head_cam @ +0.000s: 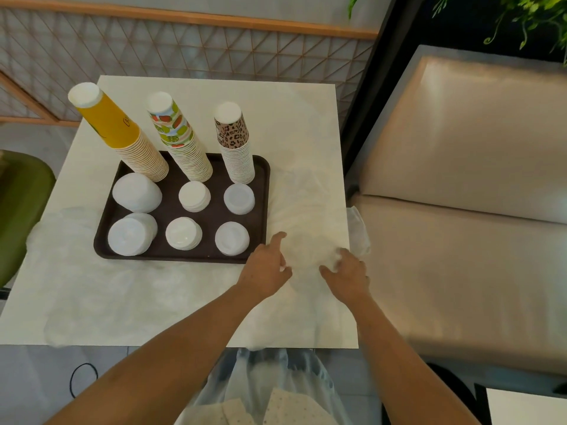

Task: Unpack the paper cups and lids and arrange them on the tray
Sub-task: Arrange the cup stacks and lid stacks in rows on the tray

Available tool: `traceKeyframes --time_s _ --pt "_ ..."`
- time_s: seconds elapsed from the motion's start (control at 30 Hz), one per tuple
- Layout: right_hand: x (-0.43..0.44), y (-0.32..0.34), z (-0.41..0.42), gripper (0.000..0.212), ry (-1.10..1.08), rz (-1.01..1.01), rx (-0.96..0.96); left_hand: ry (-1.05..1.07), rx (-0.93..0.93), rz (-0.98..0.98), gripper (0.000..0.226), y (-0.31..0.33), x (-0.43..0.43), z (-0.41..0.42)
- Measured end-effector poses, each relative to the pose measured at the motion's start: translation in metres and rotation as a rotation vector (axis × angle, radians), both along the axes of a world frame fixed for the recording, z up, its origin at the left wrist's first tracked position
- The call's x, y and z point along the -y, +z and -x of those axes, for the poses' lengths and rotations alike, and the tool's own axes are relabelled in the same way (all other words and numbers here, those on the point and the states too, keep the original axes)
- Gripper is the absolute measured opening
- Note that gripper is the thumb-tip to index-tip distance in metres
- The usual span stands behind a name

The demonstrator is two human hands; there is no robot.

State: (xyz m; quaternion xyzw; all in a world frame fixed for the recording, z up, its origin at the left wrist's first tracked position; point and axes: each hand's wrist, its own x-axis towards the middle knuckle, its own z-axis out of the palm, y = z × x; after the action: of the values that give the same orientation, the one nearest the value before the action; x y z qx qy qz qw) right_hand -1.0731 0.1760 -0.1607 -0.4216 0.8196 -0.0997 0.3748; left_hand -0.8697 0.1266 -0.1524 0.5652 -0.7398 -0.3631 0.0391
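Standing mouth-down along the far side of the tray (pixel 211 216), three cup stacks (pixel 184 139) keep their long axes upright, likely so matching lid piles (pixel 184 233) lie flat before them. Just beside it on the counter (pixel 291 118), the left grip (pixel 267 268) rests open on clear wrapping (pixel 357 231); the right grip (pixel 348 271) curls there, and I cannot tell whether it holds the wrapping

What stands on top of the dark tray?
On the tray stand a yellow cup stack, a fruit-print cup stack and a leopard-print cup stack at the back, six white lid piles in front. The tray floor beneath them is covered.
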Motion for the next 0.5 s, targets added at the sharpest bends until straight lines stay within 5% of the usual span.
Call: traceKeyframes --time_s 0.03,0.17,0.3,0.4,0.5 --pt "0.003 0.002 0.003 0.018 0.048 0.071 0.006 -0.003 0.033 -0.069 0.087 0.002 0.003 0.0" --pt "0.015 0.015 0.012 0.005 0.27 0.319 0.067 -0.022 0.122 -0.28 0.102 0.013 0.017 -0.002" --pt "0.035 0.047 0.024 0.015 0.377 0.537 0.207 0.015 -0.032 -0.291 0.041 0.03 0.034 -0.001" --pt "0.039 0.065 0.03 0.046 0.217 0.555 0.23 0.085 -0.249 -0.38 0.049 0.045 0.042 -0.006" --pt "0.028 0.071 0.027 0.091 -0.138 0.45 0.513 0.227 -0.591 -0.536 0.031 0.064 0.04 -0.014"
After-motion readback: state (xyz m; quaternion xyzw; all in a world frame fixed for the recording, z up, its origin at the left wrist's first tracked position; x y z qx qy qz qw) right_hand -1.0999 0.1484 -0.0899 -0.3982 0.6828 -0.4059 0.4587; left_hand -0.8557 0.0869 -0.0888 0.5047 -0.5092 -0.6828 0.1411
